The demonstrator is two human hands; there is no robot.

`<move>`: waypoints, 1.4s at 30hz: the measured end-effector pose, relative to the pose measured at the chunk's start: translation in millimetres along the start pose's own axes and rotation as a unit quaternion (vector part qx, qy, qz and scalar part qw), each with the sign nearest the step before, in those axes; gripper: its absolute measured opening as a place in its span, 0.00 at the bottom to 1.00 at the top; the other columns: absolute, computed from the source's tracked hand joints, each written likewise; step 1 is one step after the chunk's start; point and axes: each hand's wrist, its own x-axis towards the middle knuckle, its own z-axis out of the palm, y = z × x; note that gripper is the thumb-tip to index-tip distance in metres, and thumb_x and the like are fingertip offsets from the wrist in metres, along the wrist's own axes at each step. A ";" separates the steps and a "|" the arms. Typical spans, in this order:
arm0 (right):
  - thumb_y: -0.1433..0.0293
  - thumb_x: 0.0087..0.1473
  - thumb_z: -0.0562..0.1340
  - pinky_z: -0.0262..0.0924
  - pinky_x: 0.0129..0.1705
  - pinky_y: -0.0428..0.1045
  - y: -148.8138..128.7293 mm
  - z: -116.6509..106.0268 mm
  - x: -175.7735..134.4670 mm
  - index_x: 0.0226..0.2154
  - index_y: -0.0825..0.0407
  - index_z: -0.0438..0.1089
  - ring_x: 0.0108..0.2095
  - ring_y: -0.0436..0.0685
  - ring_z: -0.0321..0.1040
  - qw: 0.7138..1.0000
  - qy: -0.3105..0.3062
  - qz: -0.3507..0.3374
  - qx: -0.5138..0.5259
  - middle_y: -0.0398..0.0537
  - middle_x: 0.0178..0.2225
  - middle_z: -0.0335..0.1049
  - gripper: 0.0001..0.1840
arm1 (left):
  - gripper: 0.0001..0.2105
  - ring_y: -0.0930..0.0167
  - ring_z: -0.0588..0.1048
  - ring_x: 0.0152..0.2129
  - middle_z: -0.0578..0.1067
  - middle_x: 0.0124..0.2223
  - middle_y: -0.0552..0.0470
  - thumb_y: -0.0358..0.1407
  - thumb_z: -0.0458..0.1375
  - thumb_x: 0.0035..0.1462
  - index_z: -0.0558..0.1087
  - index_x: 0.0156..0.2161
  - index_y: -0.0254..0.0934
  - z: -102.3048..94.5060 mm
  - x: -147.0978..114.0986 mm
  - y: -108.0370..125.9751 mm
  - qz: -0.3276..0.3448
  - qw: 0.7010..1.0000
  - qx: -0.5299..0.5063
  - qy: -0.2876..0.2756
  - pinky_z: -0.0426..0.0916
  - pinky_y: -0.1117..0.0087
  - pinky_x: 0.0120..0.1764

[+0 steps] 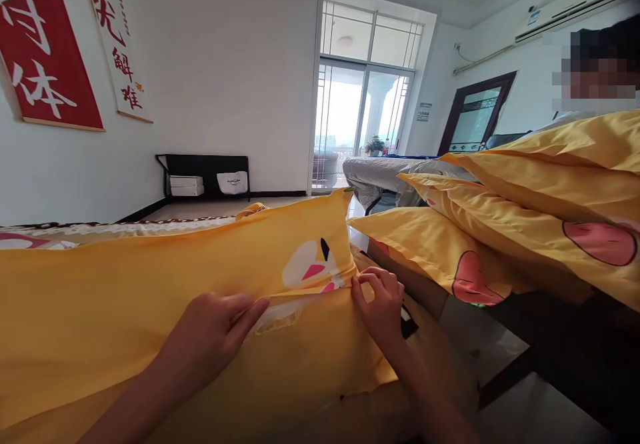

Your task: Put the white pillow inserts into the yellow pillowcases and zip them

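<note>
A wide yellow printed fabric cover (150,271) stretches across the view in front of me, with a white and pink cartoon figure near its right end. My left hand (220,327) pinches its folded edge between thumb and fingers. Farther right, my right hand (377,297) grips the same edge near the corner, thumb and forefinger pressed together. Between the hands the edge is drawn fairly straight, and some whitish material (277,321) shows just under it. The lower part of the cover hangs toward me, in shadow.
More yellow fabric with carrot and round red prints (530,224) lies piled at the right, by another person (600,64). Behind are a grey-covered table (390,169), a potted plant (374,144) and glass doors. A black rack (207,167) stands against the wall.
</note>
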 end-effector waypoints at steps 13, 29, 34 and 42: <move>0.76 0.55 0.61 0.54 0.41 0.53 -14.8 2.7 23.3 0.36 0.49 0.68 0.33 0.53 0.67 0.982 0.046 -0.154 0.098 0.44 0.32 0.73 0.07 | 0.26 0.75 0.57 0.17 0.59 0.18 0.55 0.55 0.37 0.60 0.54 0.21 0.37 -1.5 -0.7 0.2 0.010 1.000 0.014 -0.017 0.48 0.72 0.25; 0.76 0.51 0.60 0.59 0.37 0.50 12.9 0.7 27.5 0.30 0.50 0.70 0.32 0.54 0.68 0.992 -0.005 -0.121 0.046 0.44 0.29 0.74 0.06 | 0.23 0.77 0.61 0.16 0.63 0.18 0.57 0.44 0.42 0.66 0.60 0.21 0.36 13.1 14.9 -21.2 0.174 0.970 0.128 0.111 0.48 0.72 0.24; 0.76 0.52 0.59 0.56 0.39 0.51 11.4 13.8 18.7 0.28 0.50 0.70 0.34 0.54 0.65 0.989 -0.054 -0.135 0.015 0.44 0.30 0.73 0.06 | 0.19 0.74 0.62 0.19 0.66 0.21 0.54 0.37 0.47 0.65 0.65 0.22 0.36 20.7 22.2 -34.3 0.311 0.872 0.286 0.246 0.49 0.69 0.24; 0.75 0.54 0.57 0.51 0.40 0.52 16.1 57.1 17.0 0.26 0.50 0.69 0.34 0.56 0.62 0.983 -0.114 -0.138 -0.040 0.46 0.29 0.71 0.09 | 0.14 0.67 0.73 0.42 0.76 0.45 0.45 0.27 0.46 0.62 0.71 0.29 0.35 32.2 49.8 -78.1 0.319 0.843 0.341 0.269 0.65 0.66 0.42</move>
